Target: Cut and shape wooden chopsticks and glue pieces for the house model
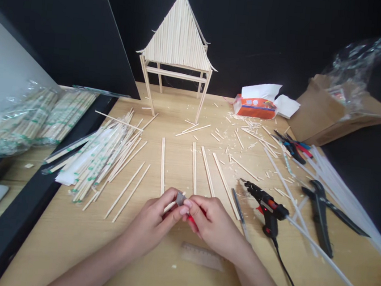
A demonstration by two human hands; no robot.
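Observation:
My left hand (152, 222) is closed, with a thin wooden stick (170, 206) between its thumb and fingers. My right hand (214, 224) is wrapped round a small red-handled tool (192, 220); its grey metal head meets the stick, and the fingers cover most of it, so I cannot tell its exact kind. Both hands come together low over the middle of the table. Just beyond them, several glued-looking stick pairs (207, 169) lie pointing away from me. A clear ruler (202, 255) lies under my right wrist, and a slim dark file-like tool (239, 206) beside it.
A stick-built house model (178, 36) stands at the back. Loose and bagged sticks (105, 152) lie left. On the right are a glue gun (267, 206), its cord, pliers (293, 148), a black cutter (320, 214), glue sticks (341, 189), a tissue pack (256, 108) and a paper bag (328, 113).

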